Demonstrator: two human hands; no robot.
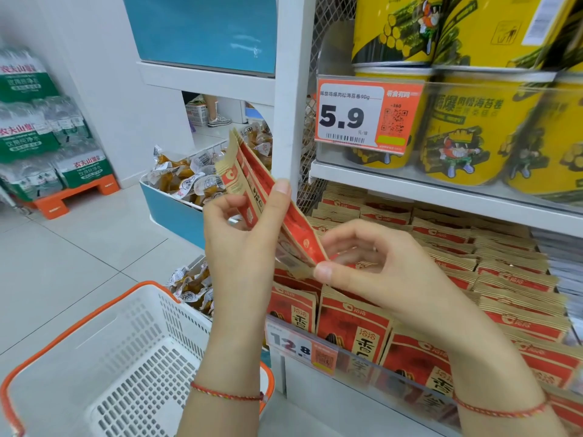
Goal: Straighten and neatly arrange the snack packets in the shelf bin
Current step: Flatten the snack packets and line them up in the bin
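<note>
We hold a small stack of flat red-and-tan paper snack packets (252,197) in the air, above the clear-fronted shelf bin (356,367) where many more of the same packets stand in rows. Our left hand (243,244) grips the stack along its side, thumb on one face and fingers on the other; our right hand (372,263) pinches its lower corner between thumb and fingertips. The stack is fanned – the edges do not line up.

We judge that the risk is slipping: the grip is only at the edges, so if we loosen it to square the packets, one may slide out and fall toward the white plastic basket with orange rim (104,351) or the floor.
</note>
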